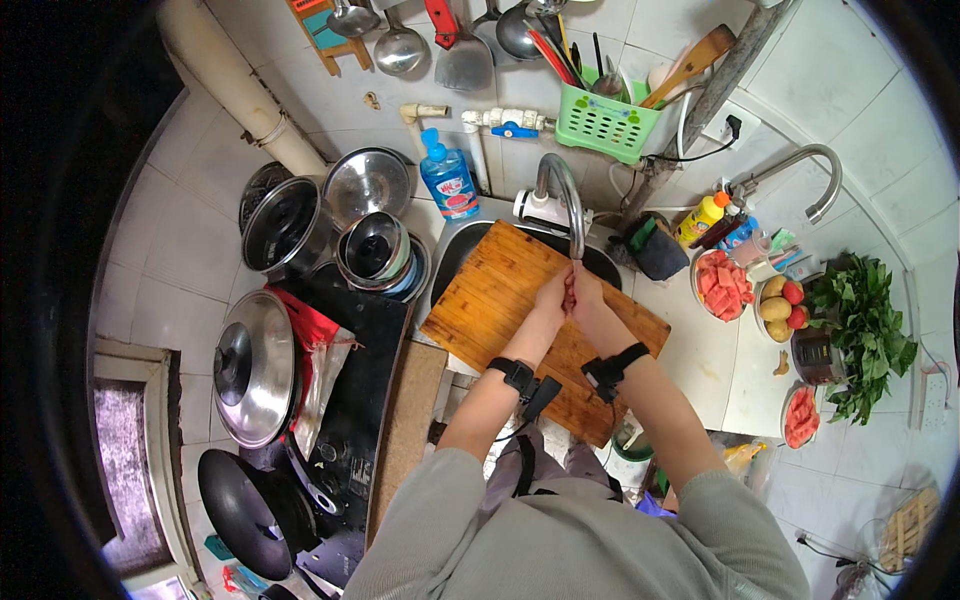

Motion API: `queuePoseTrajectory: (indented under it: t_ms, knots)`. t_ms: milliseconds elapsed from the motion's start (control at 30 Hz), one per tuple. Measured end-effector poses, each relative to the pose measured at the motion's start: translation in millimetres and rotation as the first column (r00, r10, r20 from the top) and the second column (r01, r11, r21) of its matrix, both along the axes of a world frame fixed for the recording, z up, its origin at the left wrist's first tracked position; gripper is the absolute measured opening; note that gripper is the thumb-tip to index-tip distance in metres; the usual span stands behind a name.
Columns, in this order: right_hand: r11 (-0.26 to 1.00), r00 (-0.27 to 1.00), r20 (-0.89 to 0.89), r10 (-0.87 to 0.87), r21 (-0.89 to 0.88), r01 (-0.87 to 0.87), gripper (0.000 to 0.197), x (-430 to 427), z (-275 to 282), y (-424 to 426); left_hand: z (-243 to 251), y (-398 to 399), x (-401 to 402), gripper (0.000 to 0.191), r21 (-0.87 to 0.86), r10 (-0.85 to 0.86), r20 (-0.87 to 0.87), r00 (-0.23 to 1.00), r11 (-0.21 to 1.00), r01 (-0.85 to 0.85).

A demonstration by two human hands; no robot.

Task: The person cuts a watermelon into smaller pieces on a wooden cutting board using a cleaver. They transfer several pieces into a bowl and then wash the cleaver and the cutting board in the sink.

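Note:
My left hand (553, 294) and my right hand (585, 291) are pressed together right under the spout of a curved metal faucet (561, 180). Their fingers are curled in against each other; I see no object in them, though the inner palms are hidden. Below the hands, a wooden cutting board (491, 289) lies slantwise across the sink (444, 266), covering much of its basin. The board's near corner juts past the counter edge. Each of my wrists wears a black strap with a small device.
To the left stand stacked bowls (375, 247), a lidded pan (259, 367) and a black wok (251, 510) by the stove. A blue soap bottle (450, 176) is behind the sink. Rightward are cut watermelon (722, 285), a bowl of potatoes and tomatoes (780, 307), and leafy greens (862, 330).

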State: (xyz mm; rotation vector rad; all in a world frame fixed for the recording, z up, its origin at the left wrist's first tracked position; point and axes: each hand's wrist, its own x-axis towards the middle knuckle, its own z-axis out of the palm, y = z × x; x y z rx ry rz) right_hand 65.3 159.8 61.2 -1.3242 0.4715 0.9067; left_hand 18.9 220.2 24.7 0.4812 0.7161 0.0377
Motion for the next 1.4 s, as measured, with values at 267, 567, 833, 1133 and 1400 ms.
queuePoseTrajectory:
  t_ms: [267,567,833,1133,1400]
  knots:
    - [0.952,0.819,0.574,0.000,-0.251,0.175,0.032,74,-18,-19,50,-13,27,0.028,0.189,0.054,-0.165,0.985,0.982,-0.022]
    - [0.991,0.851,0.507,0.133,-0.053,-0.124,0.023,118,-12,14,27,20,27,0.020,0.440,-0.212,-0.128,0.969,0.864,0.247]
    - [0.947,0.864,0.391,0.317,-0.187,-0.262,0.031,78,25,30,-14,104,-39,0.035,0.865,-0.168,-0.382,0.909,0.281,0.416]
    - [0.900,0.883,0.278,0.378,-0.336,-0.279,0.029,57,7,-74,-36,177,-90,0.062,0.676,-0.004,-0.731,0.683,-0.148,0.722]
    - [0.810,0.923,0.077,0.377,-0.512,-0.287,0.029,-1,-33,-244,-49,169,-85,0.071,0.625,-0.021,-0.778,0.628,-0.133,0.770]
